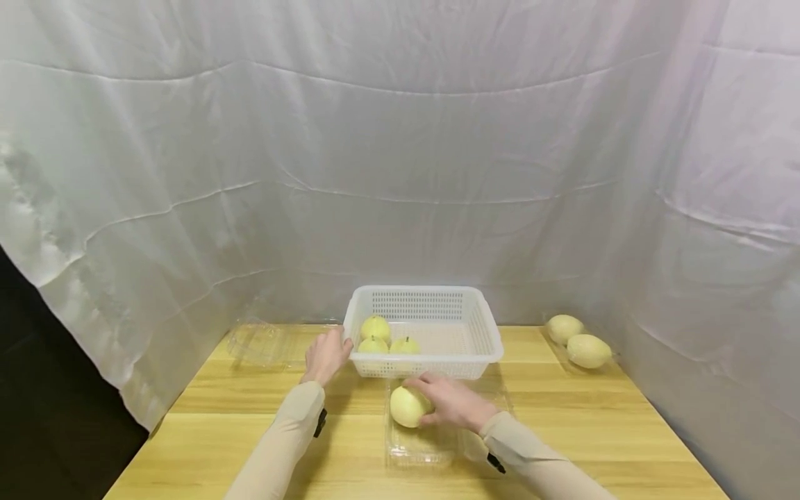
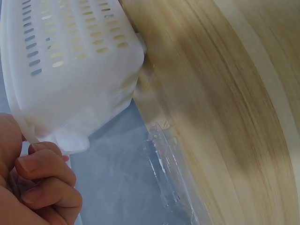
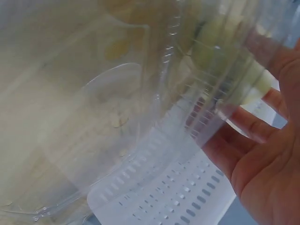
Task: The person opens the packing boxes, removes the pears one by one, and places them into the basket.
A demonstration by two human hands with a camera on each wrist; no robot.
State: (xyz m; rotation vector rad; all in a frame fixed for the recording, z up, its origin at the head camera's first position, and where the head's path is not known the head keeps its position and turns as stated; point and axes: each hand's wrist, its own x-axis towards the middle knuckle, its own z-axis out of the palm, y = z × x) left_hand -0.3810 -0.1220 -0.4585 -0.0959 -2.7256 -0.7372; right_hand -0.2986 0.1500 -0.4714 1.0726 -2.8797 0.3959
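Note:
A white perforated basket point(image 1: 487, 326) holds several yellow-green fruits point(image 1: 376, 328). My left hand point(image 1: 326, 355) pinches the basket's left rim; in the left wrist view the thumb and curled fingers point(image 2: 44, 180) grip the basket's corner point(image 2: 84, 89). In front of the basket lies a clear plastic container point(image 1: 420, 455). My right hand point(image 1: 455, 403) curls its fingers round a yellow fruit point(image 1: 409, 407) over that container. Through the clear plastic point(image 3: 117, 93) in the right wrist view, the right hand point(image 3: 262, 159) holds the fruit point(image 3: 248, 84).
Two yellow oval fruits point(image 1: 589, 351) lie at the table's back right. Another clear plastic container point(image 1: 256, 344) lies at the back left. Pale curtains point(image 1: 412, 173) hang behind and beside the wooden table point(image 1: 600, 423).

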